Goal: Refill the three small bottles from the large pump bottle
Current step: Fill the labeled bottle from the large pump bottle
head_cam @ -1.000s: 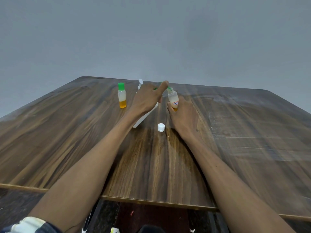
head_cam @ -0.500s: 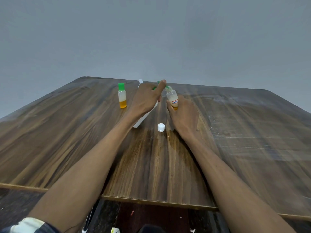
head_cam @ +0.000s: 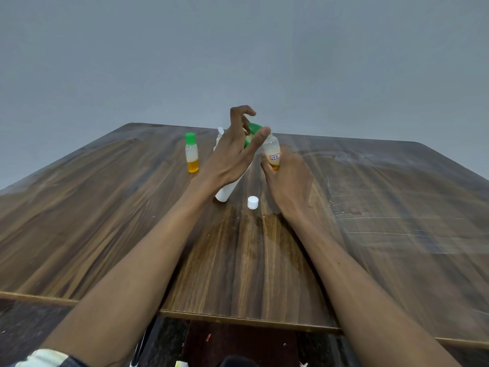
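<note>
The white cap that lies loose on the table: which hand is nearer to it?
Right. The right hand, gripping the labelled small bottle, sits just beside the white cap, to its right. The left hand is raised farther back, at the green cap.

The table [head_cam: 264, 260] is wood-grain, smooth with a dull sheen, scuffed whitish on the right. The far-left small bottle [head_cam: 192, 157] is clear glossy plastic under a matt green plastic cap [head_cam: 190, 138]. The labelled bottle [head_cam: 273, 152] is cloudy clear plastic with a paper-looking sticker. The white bottle [head_cam: 225, 193] and loose white cap [head_cam: 253, 202] seem smooth matt plastic.
</note>
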